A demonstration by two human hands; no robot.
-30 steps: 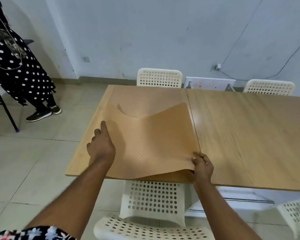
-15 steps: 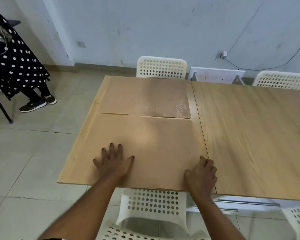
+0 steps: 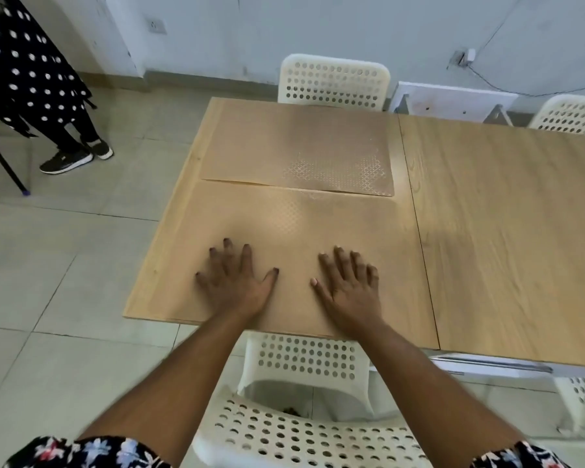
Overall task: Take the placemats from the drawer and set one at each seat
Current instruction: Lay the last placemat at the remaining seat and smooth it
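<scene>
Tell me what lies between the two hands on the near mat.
Only bare tan textured placemat: the head view shows nothing between the flat left hand and right hand.

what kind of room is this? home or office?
Probably a plain dining or meeting room; I can't tell which. A long wooden table with white perforated plastic chairs on both long sides, two tan placemats laid out, tiled floor, bare wall.

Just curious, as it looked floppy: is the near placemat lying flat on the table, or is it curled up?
Flat. The near placemat lies spread on the table, both the left hand and right hand pressing it with straight fingers.
</scene>
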